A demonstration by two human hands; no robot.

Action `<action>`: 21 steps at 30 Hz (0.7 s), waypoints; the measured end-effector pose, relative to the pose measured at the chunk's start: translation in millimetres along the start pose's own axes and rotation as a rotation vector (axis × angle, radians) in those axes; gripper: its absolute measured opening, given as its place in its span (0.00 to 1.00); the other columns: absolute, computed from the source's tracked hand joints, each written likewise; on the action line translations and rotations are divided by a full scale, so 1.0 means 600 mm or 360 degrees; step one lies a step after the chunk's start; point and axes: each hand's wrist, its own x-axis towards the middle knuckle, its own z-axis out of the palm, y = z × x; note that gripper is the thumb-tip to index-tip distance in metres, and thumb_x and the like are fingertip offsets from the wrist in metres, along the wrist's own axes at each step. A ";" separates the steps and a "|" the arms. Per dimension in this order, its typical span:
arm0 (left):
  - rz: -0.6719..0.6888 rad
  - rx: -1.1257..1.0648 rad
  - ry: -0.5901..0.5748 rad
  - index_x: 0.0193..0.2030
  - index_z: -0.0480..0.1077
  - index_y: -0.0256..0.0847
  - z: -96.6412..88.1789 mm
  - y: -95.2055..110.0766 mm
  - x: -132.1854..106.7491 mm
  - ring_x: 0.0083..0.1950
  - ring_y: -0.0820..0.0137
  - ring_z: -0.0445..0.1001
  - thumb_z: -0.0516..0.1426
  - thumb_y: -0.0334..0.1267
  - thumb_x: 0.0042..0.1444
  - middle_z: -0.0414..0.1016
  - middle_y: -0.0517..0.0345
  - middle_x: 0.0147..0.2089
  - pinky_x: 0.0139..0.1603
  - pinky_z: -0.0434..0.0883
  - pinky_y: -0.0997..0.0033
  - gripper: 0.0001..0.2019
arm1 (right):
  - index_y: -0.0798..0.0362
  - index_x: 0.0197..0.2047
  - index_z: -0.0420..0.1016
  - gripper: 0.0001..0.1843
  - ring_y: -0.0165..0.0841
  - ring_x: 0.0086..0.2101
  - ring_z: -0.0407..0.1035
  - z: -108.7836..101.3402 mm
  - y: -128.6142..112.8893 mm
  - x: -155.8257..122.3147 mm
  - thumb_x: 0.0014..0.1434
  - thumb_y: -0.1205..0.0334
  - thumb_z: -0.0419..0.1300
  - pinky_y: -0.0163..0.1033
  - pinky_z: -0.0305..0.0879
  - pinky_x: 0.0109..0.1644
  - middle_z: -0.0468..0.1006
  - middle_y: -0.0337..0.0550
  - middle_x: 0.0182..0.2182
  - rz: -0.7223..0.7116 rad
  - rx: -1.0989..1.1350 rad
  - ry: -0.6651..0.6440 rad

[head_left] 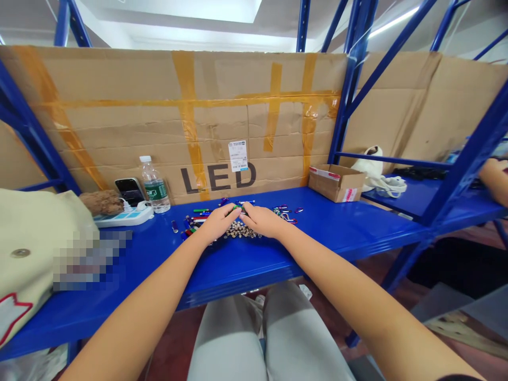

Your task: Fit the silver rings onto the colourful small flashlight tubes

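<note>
My left hand (218,222) and my right hand (262,219) meet at the fingertips over the blue table. Both are closed in a pinch around a small green piece (237,208), mostly hidden by the fingers. Just below them lies a heap of small shiny metal parts (239,229). Coloured metal tubes (193,220) in green, red, blue and other colours are scattered beside and behind my left hand. Past my right hand lie purple and red pieces with pale cords or rings (284,215), too small to make out.
A water bottle (154,186), a power strip (124,217) and a phone (130,191) stand at the back left. A cream bag (37,238) is at the near left. An opened cardboard box (337,182) sits back right. Taped cardboard (222,127) walls off the rear; blue posts frame the sides.
</note>
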 end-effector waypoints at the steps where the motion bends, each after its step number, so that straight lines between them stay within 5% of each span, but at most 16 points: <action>1: 0.0007 -0.0015 -0.0005 0.30 0.61 0.41 -0.001 0.000 0.000 0.36 0.69 0.65 0.47 0.52 0.61 0.67 0.62 0.31 0.41 0.64 0.71 0.17 | 0.58 0.52 0.62 0.19 0.41 0.41 0.74 -0.001 0.000 -0.001 0.70 0.53 0.41 0.38 0.60 0.39 0.79 0.54 0.42 -0.0002 -0.0012 0.0009; 8: -0.0004 -0.0114 -0.0018 0.32 0.64 0.40 0.007 -0.007 -0.001 0.38 0.68 0.66 0.47 0.54 0.61 0.69 0.60 0.33 0.43 0.65 0.70 0.19 | 0.56 0.51 0.65 0.19 0.44 0.44 0.74 -0.007 -0.011 -0.002 0.69 0.54 0.42 0.40 0.62 0.42 0.80 0.53 0.43 0.0106 -0.0320 0.0011; 15: -0.0266 -0.0521 -0.0017 0.32 0.64 0.40 0.005 -0.003 -0.004 0.24 0.73 0.56 0.46 0.49 0.60 0.58 0.63 0.23 0.25 0.58 0.72 0.16 | 0.56 0.53 0.65 0.22 0.44 0.45 0.74 -0.008 -0.005 0.002 0.69 0.52 0.39 0.41 0.63 0.44 0.80 0.54 0.42 0.0287 -0.0403 0.0039; 21: -0.0261 -0.0397 -0.0027 0.28 0.59 0.41 0.007 -0.006 0.000 0.24 0.73 0.57 0.48 0.46 0.59 0.56 0.66 0.21 0.26 0.57 0.73 0.13 | 0.56 0.53 0.63 0.22 0.43 0.44 0.74 -0.004 -0.010 0.000 0.70 0.52 0.38 0.41 0.63 0.45 0.80 0.54 0.43 0.0266 -0.0346 0.0022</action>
